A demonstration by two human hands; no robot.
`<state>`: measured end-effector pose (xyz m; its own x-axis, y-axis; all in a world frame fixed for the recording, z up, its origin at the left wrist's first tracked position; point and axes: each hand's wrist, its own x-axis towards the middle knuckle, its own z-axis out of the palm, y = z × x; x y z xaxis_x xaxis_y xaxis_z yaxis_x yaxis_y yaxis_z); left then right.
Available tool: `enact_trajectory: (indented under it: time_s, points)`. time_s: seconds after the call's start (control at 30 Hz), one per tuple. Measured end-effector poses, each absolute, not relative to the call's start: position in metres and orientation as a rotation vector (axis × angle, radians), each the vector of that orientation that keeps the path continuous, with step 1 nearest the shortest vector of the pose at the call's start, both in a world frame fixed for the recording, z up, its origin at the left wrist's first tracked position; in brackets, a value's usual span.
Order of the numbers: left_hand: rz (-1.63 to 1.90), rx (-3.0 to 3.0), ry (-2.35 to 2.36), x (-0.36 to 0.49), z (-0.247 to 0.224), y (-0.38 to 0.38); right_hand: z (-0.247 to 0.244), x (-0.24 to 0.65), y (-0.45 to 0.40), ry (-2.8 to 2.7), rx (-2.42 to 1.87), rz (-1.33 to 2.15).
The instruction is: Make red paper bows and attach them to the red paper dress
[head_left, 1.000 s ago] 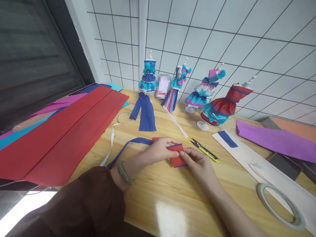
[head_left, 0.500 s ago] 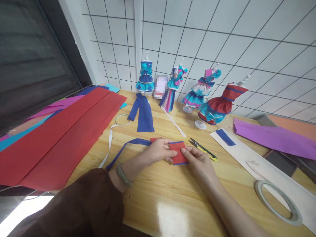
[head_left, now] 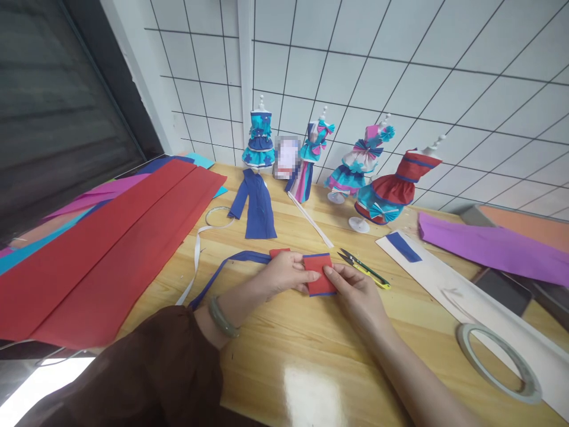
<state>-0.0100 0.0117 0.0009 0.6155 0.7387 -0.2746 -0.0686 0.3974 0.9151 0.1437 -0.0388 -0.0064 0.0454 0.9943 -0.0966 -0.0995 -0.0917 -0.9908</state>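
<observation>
A red piece with blue edges is held flat between both hands over the wooden table. My left hand pinches its left side, thumb on top. At its right side, my right hand grips it with thumb and fingers. Another red bit shows behind my left hand, and a long blue strip runs from there down to the left under my wrist. Yellow-handled snips lie just beyond my right hand.
Four small dress forms, one in a red dress, stand at the back. Large red sheets cover the left. Blue pieces, a white ribbon, a tape roll, a white strip and purple material lie around.
The whole view has shifted very slightly. Both hands keep their grip on the red piece, with hardly any visible movement.
</observation>
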Motion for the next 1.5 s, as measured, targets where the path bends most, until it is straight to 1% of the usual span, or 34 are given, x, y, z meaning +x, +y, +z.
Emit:
enact_trajectory:
  time_s: [0.27, 0.47, 0.73, 1.5]
  points:
    - [0.589, 1.042, 0.776, -0.009, 0.003, 0.011, -0.006, 0.144, -0.039, -1.051, -1.245, 1.285]
    - [0.669, 0.970, 0.768, -0.009, 0.004, 0.012, -0.008, 0.143, -0.040, -1.037, -1.254, 1.272]
    - [0.640, 0.995, 0.808, -0.011, 0.008, 0.012, -0.006, 0.145, -0.040, -1.001, -1.174, 1.301]
    - [0.622, 0.991, 0.754, -0.012, -0.002, 0.017, -0.012, 0.149, -0.037, -0.942, -1.231, 1.223]
